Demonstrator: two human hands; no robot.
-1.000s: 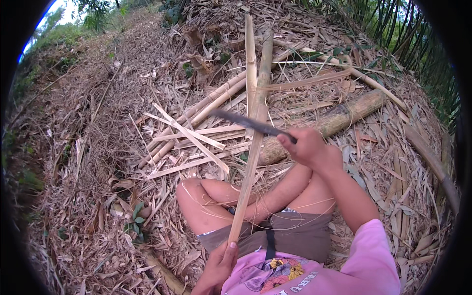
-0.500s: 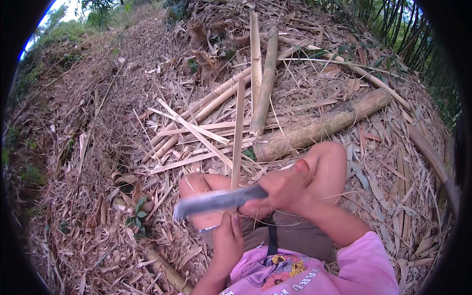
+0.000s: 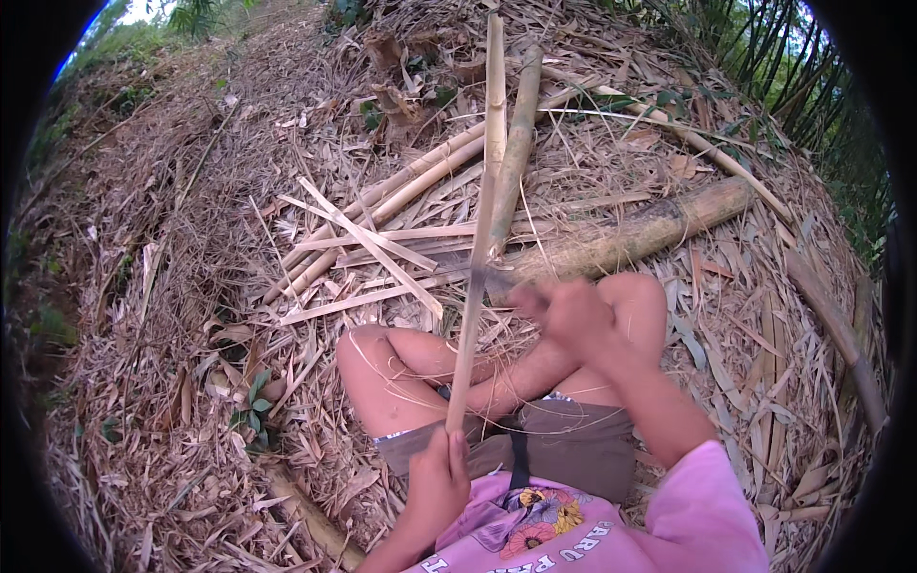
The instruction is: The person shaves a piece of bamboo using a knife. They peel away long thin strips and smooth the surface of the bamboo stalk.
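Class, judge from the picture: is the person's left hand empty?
No: the left hand has its grip on the lower end of a long, flat, pale tan bamboo strip.

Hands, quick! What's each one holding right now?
Left hand: closed, holding the near end of a bamboo strip.
Right hand: closed, holding a dark knife, blurred.

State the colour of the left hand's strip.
The strip is pale tan, clearest in head view.

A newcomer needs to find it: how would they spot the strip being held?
Find the crossed legs, low in the middle. By the shorts, the left hand grips the lower end of the strip. It alone is held; other strips lie on the ground.
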